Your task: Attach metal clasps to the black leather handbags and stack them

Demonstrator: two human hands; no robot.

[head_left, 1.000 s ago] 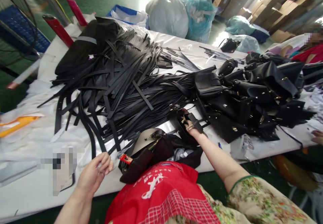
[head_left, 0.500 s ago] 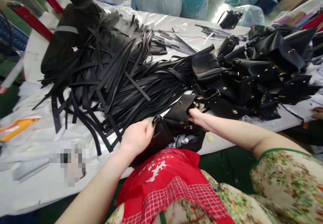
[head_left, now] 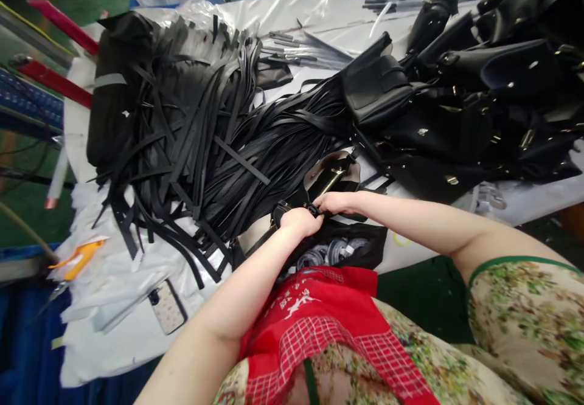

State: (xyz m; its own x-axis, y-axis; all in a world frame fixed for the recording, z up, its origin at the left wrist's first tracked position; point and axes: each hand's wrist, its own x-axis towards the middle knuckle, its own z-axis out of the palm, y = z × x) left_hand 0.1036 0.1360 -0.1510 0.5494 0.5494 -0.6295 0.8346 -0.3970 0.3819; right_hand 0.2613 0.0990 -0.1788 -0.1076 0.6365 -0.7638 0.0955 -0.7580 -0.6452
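A black handbag (head_left: 336, 180) with gold-coloured fittings and a pale lining lies at the table's front edge, directly ahead of my body. My left hand (head_left: 302, 221) is closed on the bag's edge, fingers curled. Right beside it, my right hand (head_left: 336, 203) pinches the same bag near a small metal fitting; the fingertips of both hands almost meet. What exactly sits between the fingertips is too small to make out. Just below my hands, coiled clear-wrapped pieces (head_left: 335, 252) lie on a black sheet of material.
Long black straps (head_left: 201, 131) are heaped across the left and middle of the white table (head_left: 104, 356). A pile of black bags (head_left: 456, 113) covers the right side. At front left lie a phone (head_left: 167, 306) and an orange-handled tool (head_left: 83, 260). Two red bars (head_left: 57, 81) jut in at far left.
My left hand has moved right and now meets my right hand, which shifted slightly left. The bag has turned so its lining and zip opening show. The view has shifted too.
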